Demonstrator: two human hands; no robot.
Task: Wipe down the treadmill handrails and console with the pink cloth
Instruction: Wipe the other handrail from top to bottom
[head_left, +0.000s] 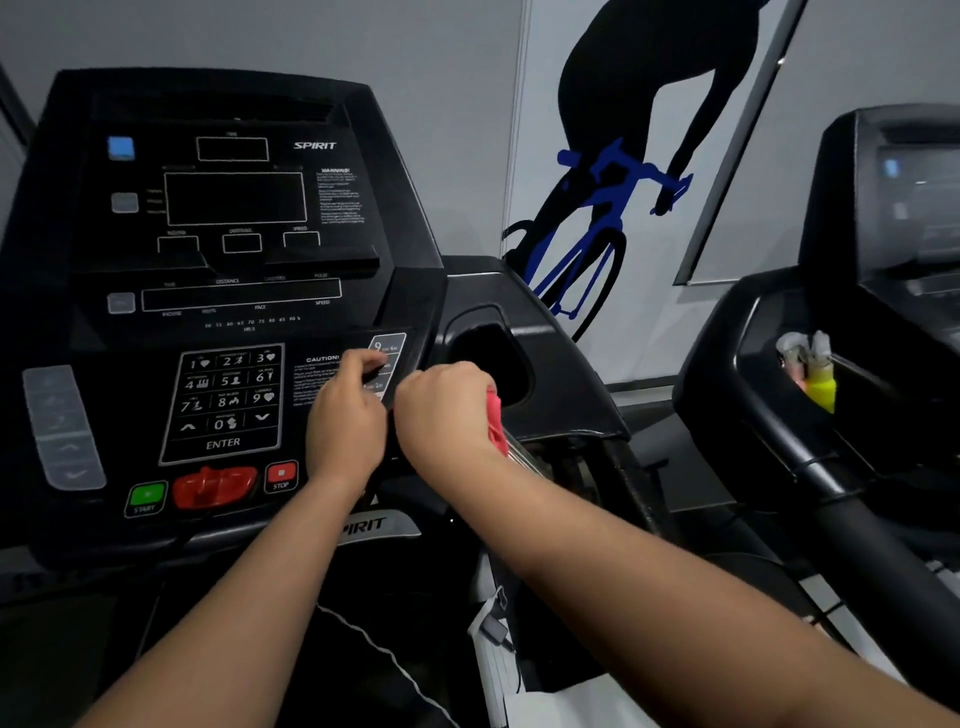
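The black treadmill console (228, 249) fills the left half of the view, with a number keypad (224, 400), a red safety key (214, 486) and green start and red stop buttons. My right hand (447, 410) is shut on the pink cloth (495, 423), a strip of which shows at its right side, just left of the console's cup holder (493, 358). My left hand (345, 415) rests beside it with fingers curled against the speed buttons at the console's right edge; whether it holds anything is hidden. A shiny handrail bar (524, 457) shows just below the cloth.
A second treadmill (857, 322) stands close on the right, its tray holding a yellow bottle (821, 389). Its thick black handrail (893, 561) runs toward me. The wall behind carries a cyclist graphic (602, 197).
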